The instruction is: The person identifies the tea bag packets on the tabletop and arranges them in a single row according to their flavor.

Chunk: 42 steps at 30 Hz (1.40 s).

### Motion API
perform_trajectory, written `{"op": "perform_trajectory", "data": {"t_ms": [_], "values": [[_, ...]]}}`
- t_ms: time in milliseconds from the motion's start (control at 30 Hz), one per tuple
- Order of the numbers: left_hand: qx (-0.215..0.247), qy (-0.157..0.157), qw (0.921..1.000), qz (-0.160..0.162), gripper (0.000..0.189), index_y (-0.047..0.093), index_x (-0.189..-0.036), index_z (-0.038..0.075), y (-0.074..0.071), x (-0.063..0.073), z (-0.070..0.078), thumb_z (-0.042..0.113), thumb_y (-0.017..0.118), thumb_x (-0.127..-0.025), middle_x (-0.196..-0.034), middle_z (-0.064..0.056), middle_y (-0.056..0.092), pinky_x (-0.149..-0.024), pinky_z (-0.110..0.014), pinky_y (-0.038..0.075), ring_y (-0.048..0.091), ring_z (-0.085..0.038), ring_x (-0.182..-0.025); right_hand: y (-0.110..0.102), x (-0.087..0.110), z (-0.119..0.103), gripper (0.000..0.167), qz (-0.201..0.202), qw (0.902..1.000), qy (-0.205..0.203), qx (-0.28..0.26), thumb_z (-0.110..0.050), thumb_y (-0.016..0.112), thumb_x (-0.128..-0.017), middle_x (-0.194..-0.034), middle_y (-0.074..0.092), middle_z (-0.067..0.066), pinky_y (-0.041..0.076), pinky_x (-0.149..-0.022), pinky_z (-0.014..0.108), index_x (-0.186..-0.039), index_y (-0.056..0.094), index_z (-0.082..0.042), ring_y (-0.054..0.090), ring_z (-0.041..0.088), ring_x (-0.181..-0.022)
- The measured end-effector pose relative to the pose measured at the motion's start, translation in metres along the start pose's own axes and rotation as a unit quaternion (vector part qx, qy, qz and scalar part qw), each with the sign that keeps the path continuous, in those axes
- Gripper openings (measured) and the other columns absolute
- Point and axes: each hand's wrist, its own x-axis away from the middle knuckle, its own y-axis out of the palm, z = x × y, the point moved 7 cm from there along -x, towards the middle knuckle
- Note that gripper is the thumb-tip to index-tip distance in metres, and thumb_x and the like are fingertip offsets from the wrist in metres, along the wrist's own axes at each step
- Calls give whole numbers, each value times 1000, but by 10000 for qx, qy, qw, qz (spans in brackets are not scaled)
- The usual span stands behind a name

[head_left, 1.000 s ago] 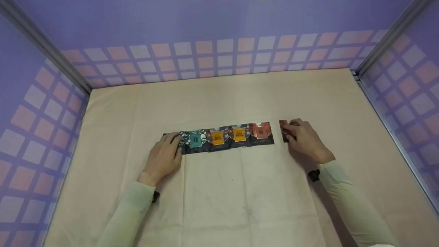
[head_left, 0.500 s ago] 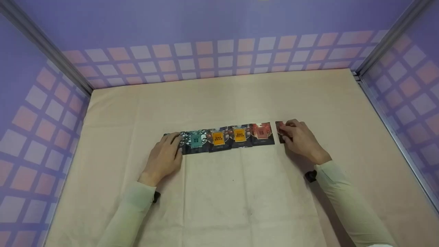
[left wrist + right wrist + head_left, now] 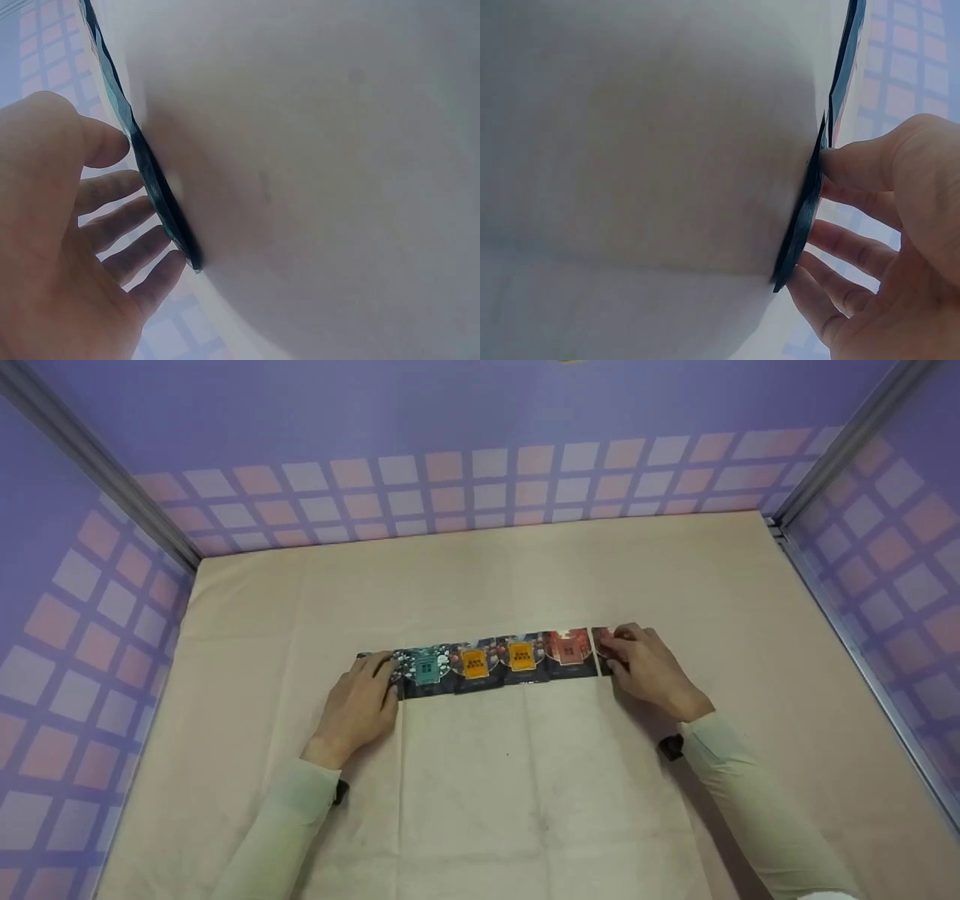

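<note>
A row of flat, dark printed sachets lies across the cloth in the head view. My left hand [image 3: 356,709] rests on the leftmost sachet [image 3: 396,682], covering most of it. Beside that come a sachet with a teal label [image 3: 427,669], two with orange labels [image 3: 475,664], and a red-label sachet [image 3: 569,649]. At the right end, my right hand [image 3: 652,671] presses its fingertips on another red sachet [image 3: 602,641], mostly hidden, separated from the row by a thin gap. Both wrist views show thumb and fingers spread along the sachets' upper faces, with the sachets seen nearly edge-on.
A pale cream cloth [image 3: 480,795] with fold creases covers the table. Purple walls with a pink and white square pattern [image 3: 442,491] stand at the back and both sides. Metal posts [image 3: 112,472] mark the corners.
My right hand has slid its red sachet leftward, narrowing the gap to the red-label sachet at the row's end. The left hand stays on the leftmost sachet.
</note>
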Motion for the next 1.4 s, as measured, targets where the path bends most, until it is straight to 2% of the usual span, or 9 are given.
{"op": "perform_trajectory", "data": {"t_ms": [267, 533, 867, 1067, 1400], "values": [[-19, 73, 10000, 41, 46, 59, -146, -6, 0, -1, 0, 17, 56, -107, -156, -24, 54, -112, -62, 49, 50, -45, -145, 2, 1, 1, 41, 16, 9999, 74, 67, -7, 65, -103, -142, 57, 26, 48, -109, 60, -142, 65, 6, 55, 48, -126], [-44, -58, 10000, -18, 46, 59, -147, -4, -2, 2, -5, 18, 55, -107, -156, -23, 53, -114, -61, 48, 50, -44, -145, 3, -3, -5, 42, -85, 9998, 145, 54, -8, 65, -104, -144, 56, 24, 48, -110, 59, -145, 64, 3, 55, 48, -128], [-58, -3, 9999, 101, 45, 60, -145, -6, -2, 4, -5, 16, 57, -106, -155, -25, 55, -112, -61, 49, 52, -45, -143, 5, -6, -8, 42, -89, 9999, 19, -88, -7, 66, -103, -143, 58, 25, 49, -110, 60, -143, 65, 3, 55, 49, -129], [-26, -37, 10000, 62, 46, 59, -146, -6, -2, 3, -6, 17, 56, -106, -156, -25, 54, -114, -61, 48, 50, -44, -145, 5, -8, -9, 42, -1, 9998, -63, -191, -7, 66, -103, -142, 59, 26, 48, -110, 61, -144, 64, 4, 56, 49, -127], [-37, 45, 9999, 112, 44, 61, -144, -5, 1, 5, -5, 15, 57, -106, -155, -24, 55, -112, -61, 49, 51, -44, -144, 11, -2, -5, 42, 114, 9992, -119, -375, -6, 66, -103, -142, 59, 25, 46, -112, 62, -143, 63, 7, 54, 49, -129]]}}
